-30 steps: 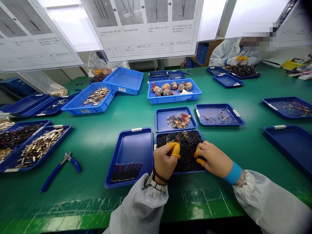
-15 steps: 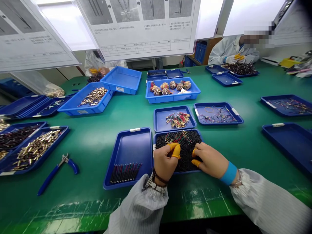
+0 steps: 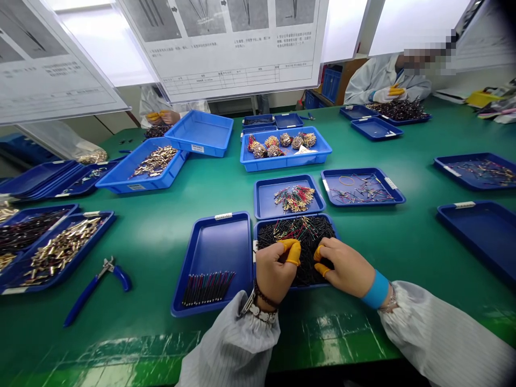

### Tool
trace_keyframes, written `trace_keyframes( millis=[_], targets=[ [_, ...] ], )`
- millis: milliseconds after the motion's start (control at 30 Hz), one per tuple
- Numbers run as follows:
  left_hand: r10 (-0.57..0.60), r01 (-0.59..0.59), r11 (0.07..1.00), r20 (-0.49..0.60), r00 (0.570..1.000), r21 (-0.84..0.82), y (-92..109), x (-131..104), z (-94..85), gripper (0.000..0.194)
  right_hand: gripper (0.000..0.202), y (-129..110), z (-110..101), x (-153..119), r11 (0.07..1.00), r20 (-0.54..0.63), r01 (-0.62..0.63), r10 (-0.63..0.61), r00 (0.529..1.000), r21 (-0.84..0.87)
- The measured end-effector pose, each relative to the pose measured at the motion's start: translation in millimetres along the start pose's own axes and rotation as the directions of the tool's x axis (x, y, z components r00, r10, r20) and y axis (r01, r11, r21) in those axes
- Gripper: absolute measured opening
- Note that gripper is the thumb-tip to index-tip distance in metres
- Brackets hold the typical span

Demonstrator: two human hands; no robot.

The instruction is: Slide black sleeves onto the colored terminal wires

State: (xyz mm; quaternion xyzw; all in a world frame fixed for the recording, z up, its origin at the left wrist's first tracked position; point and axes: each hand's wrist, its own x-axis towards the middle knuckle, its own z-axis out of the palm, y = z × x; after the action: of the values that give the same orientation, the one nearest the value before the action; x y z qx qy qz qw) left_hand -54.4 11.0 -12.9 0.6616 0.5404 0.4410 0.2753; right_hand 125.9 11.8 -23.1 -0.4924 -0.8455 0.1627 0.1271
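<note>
My left hand (image 3: 278, 269), with yellow finger covers, is closed in a pinch above the left part of a tray of black tubes (image 3: 310, 252). What it pinches is too small to make out. Over the right part of these tubes, my right hand (image 3: 346, 266) has its thumb and forefinger slightly apart, and nothing shows between them. Thin coloured wires (image 3: 300, 228) lie on top of the tubes. Left of my hands, a blue tray (image 3: 220, 242) holds a row of black-sleeved wires (image 3: 207, 287). Behind, another tray holds a fan of wires with gold ends (image 3: 295, 198).
Blue-handled pliers (image 3: 99, 285) lie at the left, near a tray of gold metal parts (image 3: 62, 250). A tray of loose wires (image 3: 363, 188) stands right of centre. Wire bundles (image 3: 285, 141) fill a box further back. Two people sit across the table; printed sheets (image 3: 237, 48) hang above.
My right hand has shifted slightly left over the black tubes. My left hand remains pinched in nearly the same place.
</note>
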Motion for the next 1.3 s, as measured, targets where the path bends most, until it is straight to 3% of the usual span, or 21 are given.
trace_keyframes(
  millis=[167,267,333,433,533,633,733,800,1067,1300],
  targets=[
    [-0.004,0.004,1.0,0.017,1.0,0.001,1,-1,1.4,0.018,0.01,1,0,0,0.999,-0.017,0.028,-0.028,0.999,0.031],
    [-0.019,0.019,1.0,0.014,1.0,0.002,4,-2,1.2,0.019,0.013,3,-11,5,0.974,-0.105,0.021,0.003,0.994,0.224],
    [-0.033,0.033,0.999,0.007,0.999,-0.001,6,-2,1.2,0.019,0.012,5,-19,12,0.904,-0.164,0.003,0.074,0.984,0.427],
    [-0.055,0.054,0.998,-0.001,0.999,-0.02,8,-4,1.5,0.019,0.008,5,-23,24,0.669,-0.146,-0.034,0.212,0.966,0.742],
    [-0.062,0.062,0.998,-0.013,0.998,-0.019,8,-4,1.9,0.019,0.012,3,-13,35,0.333,-0.107,-0.014,0.342,0.934,0.943],
    [-0.066,0.066,0.998,-0.022,0.998,-0.003,8,-5,2.3,0.018,0.016,-1,1,42,-0.034,-0.074,0.104,0.491,0.868,0.994],
    [-0.07,0.07,0.997,-0.015,0.997,0.012,9,-5,3.0,0.018,0.021,-5,6,44,-0.245,-0.021,0.187,0.553,0.833,0.951],
    [-0.069,0.069,0.997,-0.009,0.998,0.022,9,-5,3.8,0.018,0.02,-7,5,44,-0.297,-0.004,0.205,0.559,0.829,0.933],
    [-0.066,0.066,0.998,0.007,0.998,0.013,9,-5,5.9,0.016,0.019,-7,5,44,-0.356,0.029,0.211,0.564,0.826,0.91],
    [-0.069,0.069,0.998,0.02,0.997,-0.003,10,-4,6.4,0.017,0.021,-8,8,44,-0.447,0.091,0.177,0.516,0.852,0.877]
  ],
)
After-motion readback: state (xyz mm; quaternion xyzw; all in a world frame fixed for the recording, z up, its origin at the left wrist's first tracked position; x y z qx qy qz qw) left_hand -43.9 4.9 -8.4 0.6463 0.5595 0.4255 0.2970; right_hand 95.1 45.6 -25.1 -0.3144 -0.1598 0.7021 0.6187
